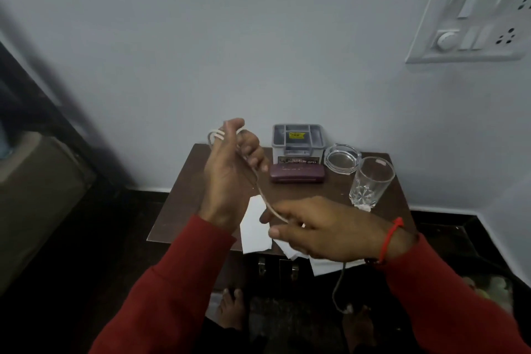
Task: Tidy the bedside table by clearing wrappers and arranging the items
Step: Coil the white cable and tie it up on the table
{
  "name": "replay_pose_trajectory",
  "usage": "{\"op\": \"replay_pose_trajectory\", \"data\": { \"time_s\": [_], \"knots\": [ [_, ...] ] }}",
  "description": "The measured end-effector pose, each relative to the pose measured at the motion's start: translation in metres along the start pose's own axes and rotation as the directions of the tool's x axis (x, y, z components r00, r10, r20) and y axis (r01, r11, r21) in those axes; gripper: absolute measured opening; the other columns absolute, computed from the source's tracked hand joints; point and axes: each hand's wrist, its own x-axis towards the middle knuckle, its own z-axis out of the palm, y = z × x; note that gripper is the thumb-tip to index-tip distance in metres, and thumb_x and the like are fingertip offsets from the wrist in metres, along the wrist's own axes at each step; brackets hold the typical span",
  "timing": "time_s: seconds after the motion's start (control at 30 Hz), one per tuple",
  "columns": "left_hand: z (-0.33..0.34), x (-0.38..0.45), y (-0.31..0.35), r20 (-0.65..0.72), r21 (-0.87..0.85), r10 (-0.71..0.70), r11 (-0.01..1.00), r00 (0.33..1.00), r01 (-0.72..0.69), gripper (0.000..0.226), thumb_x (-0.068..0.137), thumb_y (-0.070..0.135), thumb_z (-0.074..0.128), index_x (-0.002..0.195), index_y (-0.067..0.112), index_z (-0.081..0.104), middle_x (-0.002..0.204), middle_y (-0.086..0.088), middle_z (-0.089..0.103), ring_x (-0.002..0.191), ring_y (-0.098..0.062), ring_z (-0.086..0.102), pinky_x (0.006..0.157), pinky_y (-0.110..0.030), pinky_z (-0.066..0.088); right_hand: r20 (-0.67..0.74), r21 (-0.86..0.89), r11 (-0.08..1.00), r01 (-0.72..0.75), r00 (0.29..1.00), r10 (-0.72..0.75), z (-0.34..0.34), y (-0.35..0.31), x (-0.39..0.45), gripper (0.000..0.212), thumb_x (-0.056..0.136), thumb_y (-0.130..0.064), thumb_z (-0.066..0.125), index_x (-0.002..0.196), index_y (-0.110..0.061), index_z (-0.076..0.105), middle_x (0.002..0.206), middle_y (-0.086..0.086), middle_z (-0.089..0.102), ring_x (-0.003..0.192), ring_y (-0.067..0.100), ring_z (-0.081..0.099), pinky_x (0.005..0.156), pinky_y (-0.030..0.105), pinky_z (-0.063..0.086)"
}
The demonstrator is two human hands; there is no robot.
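A thin pale cable (pixel 263 194) runs taut between my hands above the dark wooden bedside table (pixel 178 204). My left hand (pixel 230 172) is raised, with loops of the cable wound round its fingers. Lower down, my right hand (pixel 324 227) pinches the cable, whose loose end hangs down to a small plug near the floor. On the table stand a grey plastic organiser box (pixel 297 141), a purple case (pixel 297 174), a glass ashtray (pixel 342 161) and a clear drinking glass (pixel 370 181). White paper sheets (pixel 254 227) lie at the table's front edge, partly hidden by my hands.
A white switchboard (pixel 474 14) is mounted on the wall at upper right. A bed or cushion edge (pixel 37 195) sits at the left. My bare feet (pixel 230 307) show on the dark floor below the table.
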Motion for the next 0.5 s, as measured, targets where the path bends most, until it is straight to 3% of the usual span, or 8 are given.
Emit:
{"op": "replay_pose_trajectory", "data": {
  "time_s": [0.03, 0.1, 0.13, 0.17, 0.23, 0.33, 0.4, 0.5],
  "knots": [
    [-0.006, 0.000, -0.004, -0.007, 0.224, 0.047, 0.974, 0.999, -0.044, 0.027, 0.102, 0.045, 0.043, 0.104, 0.019, 0.050, 0.067, 0.010, 0.043, 0.055, -0.009, 0.042, 0.057, -0.029, 0.044, -0.008, -0.031, 0.999, 0.013, 1.000, -0.013, 0.000, -0.003, -0.001, 0.025, 0.099, -0.038, 0.054, 0.121, -0.028, 0.062, 0.088, -0.005, 0.071, 0.078, 0.002, 0.064, 0.077, 0.023, 0.049],
    [-0.016, -0.005, -0.008, 0.130, 0.733, 0.130, 0.655, 0.983, -0.183, 0.035, 0.099, 0.054, 0.038, 0.105, 0.024, 0.054, 0.081, 0.013, 0.052, 0.076, -0.007, 0.054, 0.078, -0.030, 0.047, -0.085, -0.070, 0.997, 0.039, 0.995, -0.045, -0.006, -0.005, -0.005, 0.024, 0.098, -0.036, 0.056, 0.119, -0.026, 0.066, 0.097, -0.003, 0.073, 0.088, 0.007, 0.066, 0.081, 0.027, 0.051],
    [-0.018, -0.008, -0.008, 0.237, 0.849, 0.073, 0.469, 0.969, -0.243, 0.041, 0.101, 0.058, 0.030, 0.102, 0.028, 0.057, 0.088, 0.014, 0.055, 0.087, -0.001, 0.055, 0.087, -0.024, 0.044, -0.157, -0.054, 0.997, 0.046, 0.986, -0.054, -0.012, -0.005, -0.009, 0.021, 0.098, -0.035, 0.058, 0.113, -0.026, 0.070, 0.092, -0.005, 0.073, 0.084, 0.005, 0.066, 0.077, 0.027, 0.053],
    [-0.017, -0.011, -0.007, 0.290, 0.895, -0.044, 0.366, 0.956, -0.254, 0.053, 0.101, 0.064, 0.018, 0.097, 0.031, 0.060, 0.088, 0.016, 0.057, 0.090, 0.005, 0.054, 0.087, -0.017, 0.041, -0.252, -0.041, 0.998, 0.045, 0.966, -0.054, -0.020, -0.002, -0.013, 0.018, 0.096, -0.036, 0.060, 0.106, -0.027, 0.073, 0.085, -0.008, 0.072, 0.078, 0.004, 0.065, 0.073, 0.028, 0.054],
    [-0.010, -0.017, -0.003, 0.237, 0.912, -0.342, 0.402, 0.909, -0.086, 0.076, 0.089, 0.074, 0.001, 0.085, 0.032, 0.064, 0.076, 0.018, 0.058, 0.074, 0.004, 0.053, 0.077, -0.018, 0.041, -0.460, -0.064, 0.997, 0.054, 0.885, -0.077, -0.034, 0.006, -0.020, 0.013, 0.091, -0.040, 0.066, 0.093, -0.031, 0.075, 0.077, -0.013, 0.071, 0.074, 0.005, 0.066, 0.070, 0.034, 0.055],
    [0.003, -0.022, -0.006, 0.299, 0.769, -0.707, 0.576, 0.641, 0.277, 0.098, 0.080, 0.082, 0.002, 0.082, 0.014, 0.072, 0.060, 0.008, 0.042, 0.053, -0.008, 0.040, 0.054, -0.024, 0.032, -0.656, 0.013, 0.994, 0.109, 0.751, -0.074, -0.043, 0.023, -0.022, 0.007, 0.082, -0.039, 0.074, 0.083, -0.032, 0.077, 0.077, -0.014, 0.075, 0.077, 0.005, 0.069, 0.073, 0.033, 0.056],
    [0.009, -0.024, -0.007, 0.454, 0.602, -0.730, 0.674, 0.511, 0.429, 0.092, 0.079, 0.086, 0.018, 0.071, 0.010, 0.069, 0.056, 0.005, 0.030, 0.047, -0.009, 0.027, 0.047, -0.026, 0.020, -0.685, 0.126, 0.977, 0.174, 0.728, -0.042, -0.043, 0.035, -0.017, 0.005, 0.083, -0.033, 0.077, 0.084, -0.029, 0.079, 0.080, -0.010, 0.076, 0.081, 0.009, 0.071, 0.077, 0.037, 0.056],
    [0.009, -0.020, -0.004, 0.590, 0.338, -0.596, 0.795, 0.544, 0.504, 0.069, 0.086, 0.076, 0.047, 0.061, 0.012, 0.059, 0.051, 0.005, 0.022, 0.041, -0.009, 0.017, 0.040, -0.020, 0.012, -0.601, 0.279, 0.932, 0.230, 0.799, -0.017, -0.031, 0.049, -0.004, 0.013, 0.094, -0.024, 0.065, 0.095, -0.026, 0.078, 0.087, -0.009, 0.077, 0.085, 0.008, 0.070, 0.078, 0.029, 0.054]
  ]
}}
